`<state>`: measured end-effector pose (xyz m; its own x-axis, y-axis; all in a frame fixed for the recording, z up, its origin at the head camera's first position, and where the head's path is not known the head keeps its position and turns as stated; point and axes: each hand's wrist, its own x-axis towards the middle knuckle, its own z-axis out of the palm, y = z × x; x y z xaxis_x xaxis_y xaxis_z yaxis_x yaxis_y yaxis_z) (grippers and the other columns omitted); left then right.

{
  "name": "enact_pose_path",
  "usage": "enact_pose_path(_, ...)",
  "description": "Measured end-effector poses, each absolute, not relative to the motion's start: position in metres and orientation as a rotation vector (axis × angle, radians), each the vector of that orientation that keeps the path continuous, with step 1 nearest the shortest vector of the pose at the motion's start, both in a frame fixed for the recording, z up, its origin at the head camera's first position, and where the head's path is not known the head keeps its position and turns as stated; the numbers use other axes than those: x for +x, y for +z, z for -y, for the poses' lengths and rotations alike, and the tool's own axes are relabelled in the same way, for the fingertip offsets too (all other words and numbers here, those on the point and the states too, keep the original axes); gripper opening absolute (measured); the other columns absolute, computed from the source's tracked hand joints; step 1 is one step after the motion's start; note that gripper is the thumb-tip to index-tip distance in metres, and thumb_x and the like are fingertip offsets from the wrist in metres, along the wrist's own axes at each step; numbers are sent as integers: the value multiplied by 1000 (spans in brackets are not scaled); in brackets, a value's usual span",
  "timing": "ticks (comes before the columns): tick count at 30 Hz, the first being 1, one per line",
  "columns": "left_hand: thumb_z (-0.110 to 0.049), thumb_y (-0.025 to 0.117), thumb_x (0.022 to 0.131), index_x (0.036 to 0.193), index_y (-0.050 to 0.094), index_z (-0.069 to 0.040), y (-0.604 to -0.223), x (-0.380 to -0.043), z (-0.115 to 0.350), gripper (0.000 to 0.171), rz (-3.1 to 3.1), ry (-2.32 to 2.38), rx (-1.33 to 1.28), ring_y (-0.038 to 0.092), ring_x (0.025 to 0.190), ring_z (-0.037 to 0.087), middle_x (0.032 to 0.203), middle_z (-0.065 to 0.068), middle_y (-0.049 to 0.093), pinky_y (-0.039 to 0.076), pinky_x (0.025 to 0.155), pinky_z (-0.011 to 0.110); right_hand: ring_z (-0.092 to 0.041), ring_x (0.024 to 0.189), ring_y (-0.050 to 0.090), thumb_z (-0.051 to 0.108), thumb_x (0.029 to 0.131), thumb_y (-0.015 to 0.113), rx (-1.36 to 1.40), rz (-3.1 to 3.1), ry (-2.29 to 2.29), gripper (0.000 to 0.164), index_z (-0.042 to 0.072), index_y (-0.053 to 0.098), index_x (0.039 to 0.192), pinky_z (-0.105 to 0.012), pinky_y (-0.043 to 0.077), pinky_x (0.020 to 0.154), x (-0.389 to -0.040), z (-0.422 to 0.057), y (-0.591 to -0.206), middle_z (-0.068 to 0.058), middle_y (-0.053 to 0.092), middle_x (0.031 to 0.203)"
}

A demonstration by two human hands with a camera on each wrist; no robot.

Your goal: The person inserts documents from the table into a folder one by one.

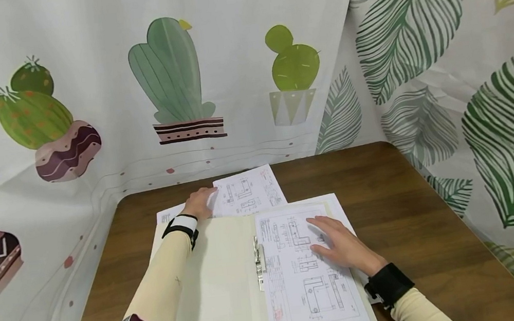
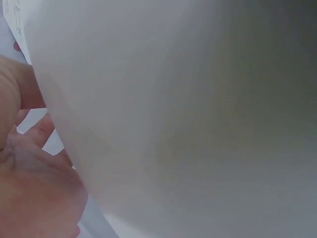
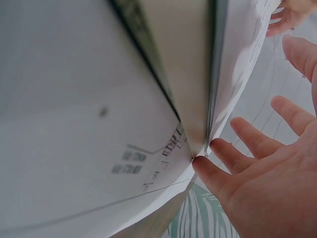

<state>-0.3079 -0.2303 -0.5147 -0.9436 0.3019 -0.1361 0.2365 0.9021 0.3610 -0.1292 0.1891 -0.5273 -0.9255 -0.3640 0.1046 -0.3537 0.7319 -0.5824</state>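
An open cream file folder (image 1: pixel 223 267) lies on the table, with a metal clip (image 1: pixel 258 263) along its spine. On its right side rests a technical drawing (image 1: pixel 288 292). My right hand (image 1: pixel 346 245) is spread over that drawing's upper right part, thumb apart from the fingers; its fingers (image 3: pixel 252 139) look extended in the right wrist view. Beyond the folder, my left hand (image 1: pixel 198 205) reaches to the left edge of another drawing sheet (image 1: pixel 252 187). The left wrist view shows its palm (image 2: pixel 39 193) and loosely bent fingers, partly hidden by a pale blurred surface.
More white paper (image 1: pixel 166 214) pokes out beyond the folder's upper left edge. The brown wooden table (image 1: pixel 371 185) extends to both sides. Behind it hangs a white cloth (image 1: pixel 237 54) printed with cacti, and at the right a leaf-printed cloth (image 1: pixel 438 60).
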Motion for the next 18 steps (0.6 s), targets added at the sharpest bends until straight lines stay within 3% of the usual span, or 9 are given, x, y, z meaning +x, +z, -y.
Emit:
enact_pose_path(8,12,57,82,157,40,-6,-510,-304,226,80,-2873,501,339,37,136,51,151,28,38,32,112,62,-41,144,40,26,91,80,-612,-2910,-980,72,13,48,154,-61,35,113,-128,-187,-529,-20,45,156)
enact_pose_path(13,13,65,79,157,39,-4,-514,-310,230,84,-2967,514,338,48,124,50,143,30,40,41,103,61,-41,144,40,27,91,80,-611,-2928,-967,72,13,48,153,-60,35,113,-128,-187,-528,-20,45,155)
enact_pose_path(15,12,68,80,151,47,-1,-516,-312,233,76,-3045,525,346,53,118,49,136,30,46,45,98,60,-41,144,40,26,91,81,-611,-2935,-966,72,13,48,153,-60,35,113,-129,-188,-527,-21,45,155)
enact_pose_path(18,3,72,86,131,67,1,-519,-312,240,46,-3155,520,327,57,111,45,123,26,56,49,92,60,-42,143,41,26,91,80,-614,-2939,-962,71,13,48,153,-60,35,112,-129,-188,-527,-21,45,155)
